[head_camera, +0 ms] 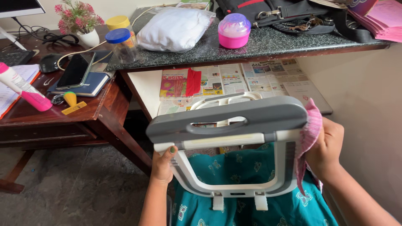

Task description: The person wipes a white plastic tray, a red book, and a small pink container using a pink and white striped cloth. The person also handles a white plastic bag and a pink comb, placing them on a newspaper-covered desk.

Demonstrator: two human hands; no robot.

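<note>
Grey folding stool (228, 125) gripped by left hand (162, 166) alone; right hand (328, 148), clutching pink cloth (309, 138), could push it loose.

Open floor (75, 188) is lying free at the left; the wooden table (104, 113) and granite shelf (251, 48) are blocking ahead.

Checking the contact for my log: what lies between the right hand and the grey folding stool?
In the head view, a pink cloth lies between the right hand and the side edge of the grey folding stool.
</note>
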